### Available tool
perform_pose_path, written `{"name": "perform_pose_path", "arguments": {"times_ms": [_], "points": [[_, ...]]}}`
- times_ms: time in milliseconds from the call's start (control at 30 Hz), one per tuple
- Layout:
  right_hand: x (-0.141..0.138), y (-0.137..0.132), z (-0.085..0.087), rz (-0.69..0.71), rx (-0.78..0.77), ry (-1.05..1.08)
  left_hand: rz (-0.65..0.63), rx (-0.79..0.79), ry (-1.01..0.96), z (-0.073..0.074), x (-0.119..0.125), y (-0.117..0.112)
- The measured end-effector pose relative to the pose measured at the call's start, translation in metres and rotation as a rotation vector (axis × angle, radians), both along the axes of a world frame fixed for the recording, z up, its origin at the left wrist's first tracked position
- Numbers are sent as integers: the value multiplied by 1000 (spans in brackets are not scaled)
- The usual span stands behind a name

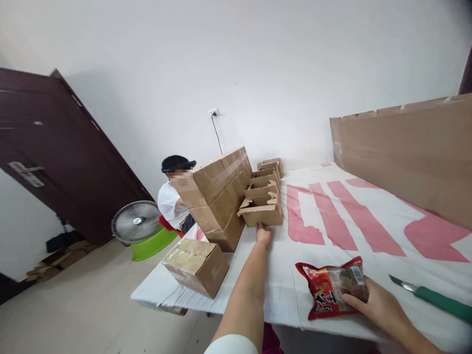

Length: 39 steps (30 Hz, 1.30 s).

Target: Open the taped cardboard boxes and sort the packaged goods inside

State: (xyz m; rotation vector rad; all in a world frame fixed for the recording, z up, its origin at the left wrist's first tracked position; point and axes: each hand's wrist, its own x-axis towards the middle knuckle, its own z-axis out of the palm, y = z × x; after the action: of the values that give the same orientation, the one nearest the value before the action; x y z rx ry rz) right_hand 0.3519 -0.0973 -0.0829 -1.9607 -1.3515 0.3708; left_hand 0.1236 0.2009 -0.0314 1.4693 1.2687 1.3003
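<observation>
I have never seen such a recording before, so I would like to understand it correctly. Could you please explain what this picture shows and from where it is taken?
There is no machine here: a person works with two bare hands. The single picture comes from a camera worn on that person's head, looking forward and down.

The right hand holds a red packet near the table's front edge. The left hand reaches to the nearest open box, its fingers at the box's front.

On the white cloth also lie a green-handled knife, a stack of closed boxes and a single closed box. Another person is partly hidden behind the stack.
</observation>
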Motion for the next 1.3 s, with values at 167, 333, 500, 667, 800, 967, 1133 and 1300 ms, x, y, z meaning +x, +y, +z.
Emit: {"name": "perform_pose_path", "arguments": {"times_ms": [167, 333, 500, 667, 800, 967, 1133, 1300], "points": [[0, -1, 0, -5, 21, -8, -11, -26, 169, 4, -5, -23], [-1, -1, 3, 14, -6, -23, -166, -12, 233, 24, 8, -48], [-1, -3, 6, 12, -26, -22, -611, 79, 333, 17, 36, -116], [5, -3, 1, 62, 35, 99, -898, 249, 744, 14, 39, -147], [8, 0, -5, 55, 118, 229, -722, 249, 888, 51, 8, -102], [7, 1, -4, 37, 89, 251, -280, 415, 885, 97, -36, -52], [6, -2, 0, 64, 77, 196, -301, 498, 916, 91, -58, -90], [9, -3, -4, 64, 67, 124, -190, 879, 786, 60, -122, -166]]}}
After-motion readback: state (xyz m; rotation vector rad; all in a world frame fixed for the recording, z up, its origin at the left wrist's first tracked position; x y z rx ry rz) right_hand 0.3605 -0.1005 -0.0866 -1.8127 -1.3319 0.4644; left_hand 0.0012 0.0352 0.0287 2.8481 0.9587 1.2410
